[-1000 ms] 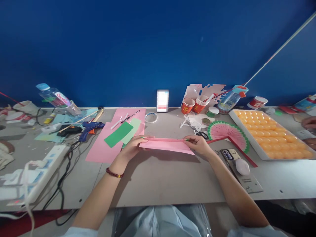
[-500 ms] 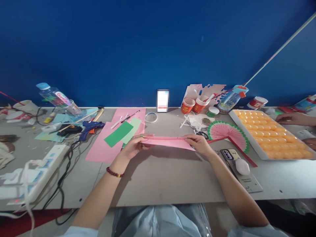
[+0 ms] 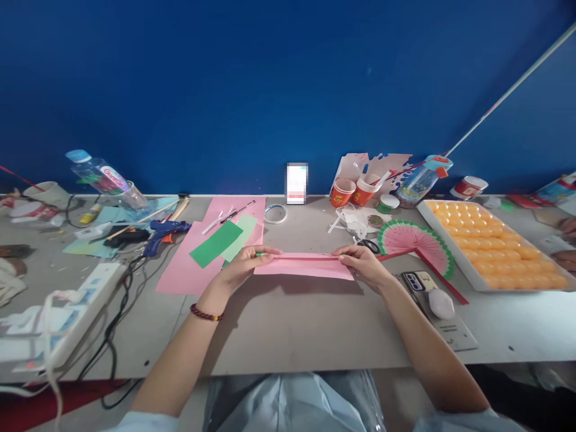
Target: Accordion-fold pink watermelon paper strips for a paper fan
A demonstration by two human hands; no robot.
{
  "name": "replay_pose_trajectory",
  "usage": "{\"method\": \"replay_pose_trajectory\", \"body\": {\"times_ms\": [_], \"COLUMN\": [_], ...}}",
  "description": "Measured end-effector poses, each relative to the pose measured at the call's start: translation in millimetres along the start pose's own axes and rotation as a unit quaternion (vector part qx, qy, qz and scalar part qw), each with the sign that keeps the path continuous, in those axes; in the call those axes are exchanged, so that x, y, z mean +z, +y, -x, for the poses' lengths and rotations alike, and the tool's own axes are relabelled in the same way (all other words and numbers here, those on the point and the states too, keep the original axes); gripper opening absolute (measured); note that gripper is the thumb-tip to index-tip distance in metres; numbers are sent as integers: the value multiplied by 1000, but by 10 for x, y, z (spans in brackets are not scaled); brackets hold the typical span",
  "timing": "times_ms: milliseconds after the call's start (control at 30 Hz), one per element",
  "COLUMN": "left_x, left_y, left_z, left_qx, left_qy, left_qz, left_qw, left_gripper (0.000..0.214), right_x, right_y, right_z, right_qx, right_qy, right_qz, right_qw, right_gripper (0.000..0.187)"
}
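A long strip of folded pink paper (image 3: 303, 267) lies across the grey table (image 3: 288, 324) in front of me. My left hand (image 3: 245, 267) pinches its left end, fingers closed on the fold. My right hand (image 3: 362, 264) pinches its right end the same way. A beaded bracelet (image 3: 204, 314) sits on my left wrist. Left of the strip lie a larger pink sheet (image 3: 189, 267) and green paper pieces (image 3: 216, 244).
A watermelon paper fan (image 3: 416, 240), scissors (image 3: 369, 245), a phone (image 3: 418, 281) and a tray of orange balls (image 3: 495, 243) are at the right. Red paper cups (image 3: 355, 192) and a tape ring (image 3: 275, 213) stand behind. A glue gun (image 3: 164, 231), power strip (image 3: 90, 288) and cables lie left. Another person's hand (image 3: 567, 227) shows at far right.
Both hands have lowered the pink strip slightly and pressed it flatter on the table. The other person's hand at the far right has pulled back from the tray.
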State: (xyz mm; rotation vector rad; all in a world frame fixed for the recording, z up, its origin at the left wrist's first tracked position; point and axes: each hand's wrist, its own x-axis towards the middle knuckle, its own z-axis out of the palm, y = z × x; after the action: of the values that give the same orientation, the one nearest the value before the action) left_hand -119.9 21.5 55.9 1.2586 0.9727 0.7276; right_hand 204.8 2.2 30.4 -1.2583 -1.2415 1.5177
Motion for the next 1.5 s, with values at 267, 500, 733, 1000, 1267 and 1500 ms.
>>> {"method": "replay_pose_trajectory", "body": {"times_ms": [267,500,733,1000,1267,1500], "left_x": [88,85,296,421,389,582], "left_y": [17,-36,-32,-32,-11,-88], "left_z": [-18,-10,50,109,126,81], "left_qx": [-44,-60,-44,-48,-88,-28], "left_qy": [20,-60,-157,-182,-210,-166], "left_qz": [-72,-145,-173,-213,-162,-153], "left_qw": [996,986,971,959,960,974], "left_gripper": [36,30,41,42,38,36], "right_x": [48,86,199,287,302,472], "right_y": [27,16,-7,-27,40,95], "right_z": [-53,-11,30,59,10,29], "right_qx": [-17,-67,-65,-4,46,-3], "right_qy": [45,39,5,-18,-22,-8], "right_qz": [63,135,184,127,42,80], "right_qw": [997,988,981,992,998,997], "right_gripper": [45,40,45,43,34,28]}}
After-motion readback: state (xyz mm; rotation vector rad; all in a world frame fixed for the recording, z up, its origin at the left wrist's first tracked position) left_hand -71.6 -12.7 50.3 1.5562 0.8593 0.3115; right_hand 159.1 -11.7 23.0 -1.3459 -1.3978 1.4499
